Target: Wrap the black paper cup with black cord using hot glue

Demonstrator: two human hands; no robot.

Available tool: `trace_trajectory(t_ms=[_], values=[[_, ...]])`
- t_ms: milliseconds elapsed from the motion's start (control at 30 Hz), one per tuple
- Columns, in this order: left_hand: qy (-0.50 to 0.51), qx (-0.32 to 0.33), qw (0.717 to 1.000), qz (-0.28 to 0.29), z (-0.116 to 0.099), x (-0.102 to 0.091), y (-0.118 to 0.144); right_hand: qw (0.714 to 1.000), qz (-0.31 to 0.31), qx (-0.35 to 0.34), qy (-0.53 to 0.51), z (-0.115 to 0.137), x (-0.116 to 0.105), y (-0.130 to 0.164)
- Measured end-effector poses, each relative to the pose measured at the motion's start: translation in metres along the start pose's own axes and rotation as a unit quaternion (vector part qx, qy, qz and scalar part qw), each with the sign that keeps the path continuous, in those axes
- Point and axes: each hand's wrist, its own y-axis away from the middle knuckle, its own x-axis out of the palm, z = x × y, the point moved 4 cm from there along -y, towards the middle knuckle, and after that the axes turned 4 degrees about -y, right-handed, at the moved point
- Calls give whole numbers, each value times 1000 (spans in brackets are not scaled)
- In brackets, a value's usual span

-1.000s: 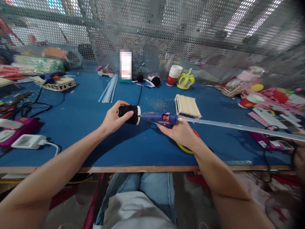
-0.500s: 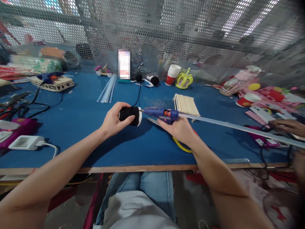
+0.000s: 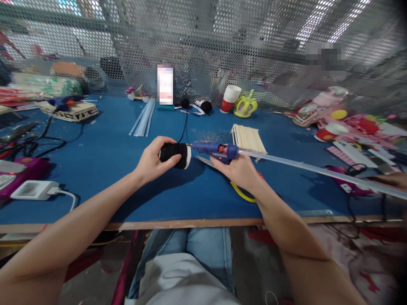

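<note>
My left hand point(image 3: 156, 159) is wrapped round a paper cup point(image 3: 174, 155) lying on its side, its wall covered in black yarn and its white rim facing right. From the cup a strand of black yarn point(image 3: 185, 127) runs back across the table. My right hand point(image 3: 240, 171) grips a blue glue gun point(image 3: 206, 148), whose nozzle points left at the cup near its rim. A long clear glue stick point(image 3: 305, 167) sticks out of the gun's back end. Partly hidden beneath my right hand are scissors point(image 3: 243, 195) with yellow and red handles.
Behind the gun lies a panel of wooden sticks point(image 3: 249, 139). Farther back stand stacked paper cups point(image 3: 229, 99), a yellow basket-like craft point(image 3: 246, 106), loose glue sticks point(image 3: 143, 118) and a phone point(image 3: 165, 87). Purple power strips point(image 3: 27, 171) sit at both sides. Another person's hand point(image 3: 394, 180) shows at the right.
The yarn-wrapped cup has turned slightly in my left hand, and its rim shows a little more. The gun has barely moved. The other person's hand at the right has shifted.
</note>
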Motion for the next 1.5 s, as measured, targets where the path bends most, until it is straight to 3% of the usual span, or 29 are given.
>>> trace_trajectory(t_ms=[300, 700, 933, 1167, 1367, 1500], values=[[32, -81, 996, -13, 6, 0, -3, 993, 45, -98, 58, 5, -1, 5], [51, -127, 991, -13, 13, 0, -4, 998, 42, -44, -32, 13, -5, 4], [35, -102, 994, -20, 12, -1, -4, 998, 52, -21, -11, 9, -3, 4], [9, -66, 998, -21, 6, -2, -3, 997, 52, -56, 6, 8, -6, 1], [4, -27, 1000, -12, 5, 0, -3, 999, 5, -39, 13, 4, -4, 0], [-1, -5, 1000, -8, 3, 1, -1, 998, 23, -52, 36, 5, -4, -2]])
